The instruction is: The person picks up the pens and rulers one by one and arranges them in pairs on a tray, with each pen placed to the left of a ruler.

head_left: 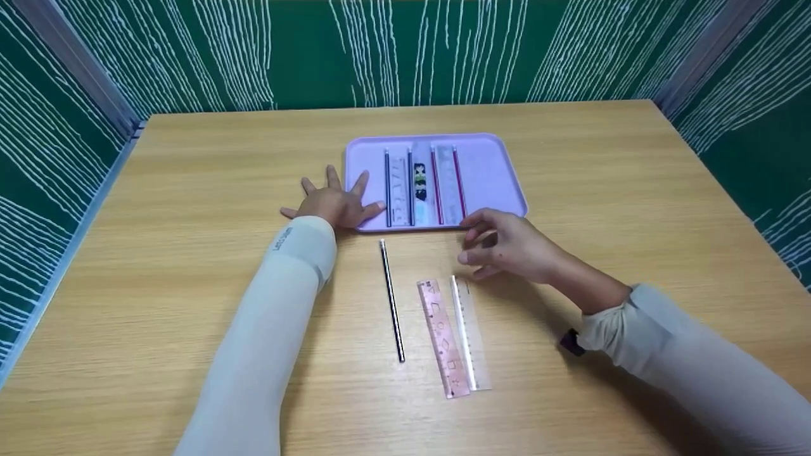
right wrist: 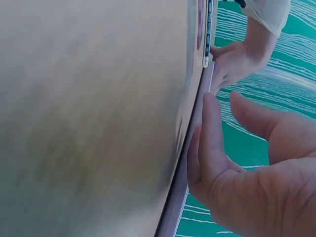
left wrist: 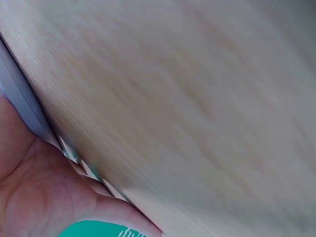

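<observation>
A lilac tray (head_left: 491, 171) holds pencils and rulers laid side by side, among them a dark pencil (head_left: 388, 183), a ruler with cartoon figures (head_left: 420, 180) and a red pencil (head_left: 459, 183). My left hand (head_left: 332, 201) lies with fingers spread at the tray's front left corner, its thumb over the rim. By the front right rim is my right hand (head_left: 510, 246); its fingers are loosely bent. In the right wrist view, thumb (right wrist: 252, 116) and fingers stand apart with nothing between them. Whether the fingertips touch the tray, I cannot tell.
Nearer to me on the wooden table (head_left: 190, 266) lie a dark striped pencil (head_left: 392, 303), a pink ruler (head_left: 441, 339) and a clear ruler (head_left: 475, 342) beside it. Behind the table stands a green wall (head_left: 304, 57) with white streaks.
</observation>
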The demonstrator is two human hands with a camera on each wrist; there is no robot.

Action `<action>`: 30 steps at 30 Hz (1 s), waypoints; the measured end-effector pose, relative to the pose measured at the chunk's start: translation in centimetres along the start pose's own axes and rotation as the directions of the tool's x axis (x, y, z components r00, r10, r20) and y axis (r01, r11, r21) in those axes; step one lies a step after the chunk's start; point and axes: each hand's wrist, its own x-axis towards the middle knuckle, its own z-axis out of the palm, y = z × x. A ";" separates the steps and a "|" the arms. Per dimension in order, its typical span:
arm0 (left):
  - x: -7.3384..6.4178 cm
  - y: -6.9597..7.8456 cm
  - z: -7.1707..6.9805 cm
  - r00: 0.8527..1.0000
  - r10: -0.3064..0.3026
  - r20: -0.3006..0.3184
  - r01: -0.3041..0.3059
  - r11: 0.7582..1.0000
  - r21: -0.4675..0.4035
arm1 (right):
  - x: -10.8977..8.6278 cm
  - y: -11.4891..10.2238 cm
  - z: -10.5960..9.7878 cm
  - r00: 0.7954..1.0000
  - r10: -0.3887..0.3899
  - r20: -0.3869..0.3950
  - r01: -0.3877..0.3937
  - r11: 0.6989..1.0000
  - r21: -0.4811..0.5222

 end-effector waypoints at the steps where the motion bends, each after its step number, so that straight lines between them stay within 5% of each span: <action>1: 0.0 0.0 0.0 1.000 -0.001 0.000 0.001 1.000 0.000 | -0.2 0.1 0.1 1.000 -0.001 0.005 0.001 1.000 -0.006; 15: 0.4 -0.2 0.0 1.000 0.006 0.009 -0.006 1.000 0.000 | -2.0 0.6 1.8 1.000 -0.023 0.010 0.024 0.987 -0.162; 25: 0.2 -0.1 0.1 1.000 0.016 -0.014 -0.016 1.000 0.011 | -2.7 0.8 2.3 0.993 -0.114 -0.003 0.103 0.907 -0.408; 30: 0.1 -0.1 -0.1 1.000 0.010 -0.007 -0.010 1.000 0.002 | -3.1 0.9 2.5 0.986 -0.165 0.006 0.144 0.844 -0.516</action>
